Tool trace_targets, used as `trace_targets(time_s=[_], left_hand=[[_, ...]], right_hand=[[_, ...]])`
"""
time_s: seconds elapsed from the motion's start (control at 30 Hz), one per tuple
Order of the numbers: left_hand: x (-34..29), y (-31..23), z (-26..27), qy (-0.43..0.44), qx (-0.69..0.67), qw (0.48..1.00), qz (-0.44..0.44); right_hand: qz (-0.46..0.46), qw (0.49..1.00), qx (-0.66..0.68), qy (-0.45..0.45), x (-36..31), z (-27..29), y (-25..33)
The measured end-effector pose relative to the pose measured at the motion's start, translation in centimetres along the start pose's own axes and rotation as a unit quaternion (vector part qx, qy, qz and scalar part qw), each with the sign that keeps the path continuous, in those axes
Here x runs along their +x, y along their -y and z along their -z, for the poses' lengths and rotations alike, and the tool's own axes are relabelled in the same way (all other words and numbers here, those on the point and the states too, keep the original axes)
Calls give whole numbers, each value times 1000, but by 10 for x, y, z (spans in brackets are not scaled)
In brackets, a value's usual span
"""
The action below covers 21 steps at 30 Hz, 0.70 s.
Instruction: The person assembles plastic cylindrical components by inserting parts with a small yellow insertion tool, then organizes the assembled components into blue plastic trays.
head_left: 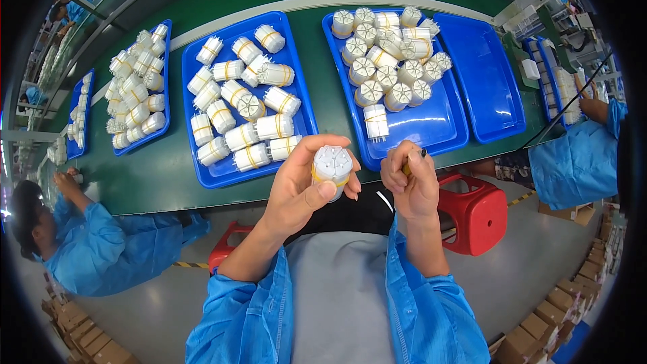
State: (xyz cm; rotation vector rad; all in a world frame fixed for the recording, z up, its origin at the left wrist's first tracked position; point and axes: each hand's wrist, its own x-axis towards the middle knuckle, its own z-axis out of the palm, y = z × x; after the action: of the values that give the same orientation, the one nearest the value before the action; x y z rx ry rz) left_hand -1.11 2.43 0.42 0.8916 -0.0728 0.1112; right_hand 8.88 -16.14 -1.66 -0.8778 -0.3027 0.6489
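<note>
My left hand (301,185) is closed around a round bundle of white plastic parts (333,162) bound with a yellow band. Its end faces up, showing wedge-shaped segments with small pins. Beside it, apart from the bundle, my right hand (414,178) is curled closed. A small dark tip and a bit of yellow show between its fingers; the fingers hide the rest of what it holds. Ahead of my hands, a blue tray (441,136) carries similar banded bundles (385,77), most standing on end. Left of it, another blue tray (214,178) has bundles lying on their sides.
At right a further blue tray (495,94) adjoins the full one. More loaded trays sit far left on the green table (202,203). Co-workers in blue sit at the left (108,249) and right (573,165). Red stools (480,219) and cardboard boxes (539,327) stand on the floor.
</note>
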Motion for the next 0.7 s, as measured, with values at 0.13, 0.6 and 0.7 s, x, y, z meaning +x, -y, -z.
trace_targets(time_s=[0.13,0.6,0.7], left_hand=[[-2,-2,-2,-8,13,1000,-25],[43,-64,82,-174,486,847,-125],[79,-90,128,-217,647,709,-174]], right_hand=[[-5,1000,1,-11,2,-1,1],[20,998,3,-52,-2,20,6],[28,998,-10,-59,-1,19,11]])
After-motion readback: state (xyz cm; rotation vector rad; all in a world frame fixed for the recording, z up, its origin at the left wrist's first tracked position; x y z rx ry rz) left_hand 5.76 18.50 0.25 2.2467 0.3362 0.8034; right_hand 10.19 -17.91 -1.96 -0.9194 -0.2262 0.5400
